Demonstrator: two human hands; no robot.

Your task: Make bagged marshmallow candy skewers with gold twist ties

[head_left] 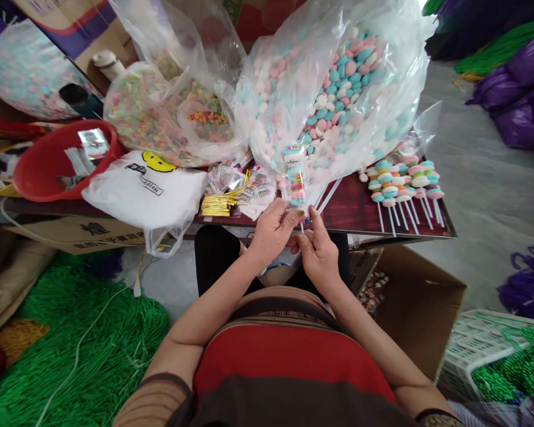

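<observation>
My left hand (273, 228) and my right hand (317, 246) meet at the near edge of a dark red table (360, 210). Both pinch the lower end of a candy skewer (295, 178), a stick of stacked pink, blue and white sweets inside a clear printed sleeve, held upright. Just behind it stands a large clear bag of pink, blue and white candies (338, 89). A bundle of gold twist ties (222, 201) and printed sleeves (231, 178) lie left of my left hand.
Several finished skewers (403, 181) lie on the table's right side. A bag of multicoloured candy (169, 112), a white smiley bag (146, 190) and a red basin (48, 160) sit to the left. An open cardboard box (409, 302) is by my right knee. Green bead strands (71, 344) cover the floor.
</observation>
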